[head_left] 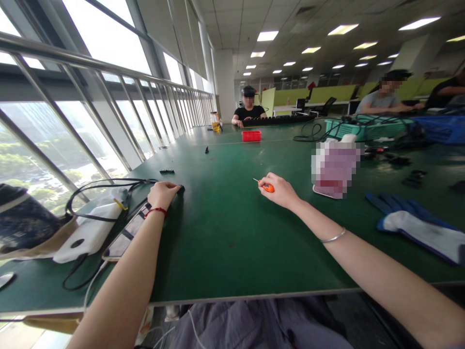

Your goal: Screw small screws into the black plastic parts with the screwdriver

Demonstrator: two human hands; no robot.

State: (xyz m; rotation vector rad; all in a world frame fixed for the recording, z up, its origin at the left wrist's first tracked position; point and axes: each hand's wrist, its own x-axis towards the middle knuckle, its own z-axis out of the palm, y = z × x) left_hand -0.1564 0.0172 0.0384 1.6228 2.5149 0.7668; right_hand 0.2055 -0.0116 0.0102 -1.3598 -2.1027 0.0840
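My right hand [278,189] is closed round the orange handle of a small screwdriver [268,187]. Its thin metal shaft points to the left above the green table [218,228]. On the left, my left hand [162,195] has its fingers together on a small black part [181,190], low over the tabletop; the fingers hide some of it. A short black strip [167,171] lies just beyond that hand. Farther off sits another small black piece [207,150]. Under my left wrist rests a phone [125,237].
A white power bank-like block [89,232] and black cable [82,194] lie at left, beside the railing. Farther back stand a red tray [251,136] and a teal basket [366,130]. A blue-white glove [417,228] lies right. Other people sit across and to the right.
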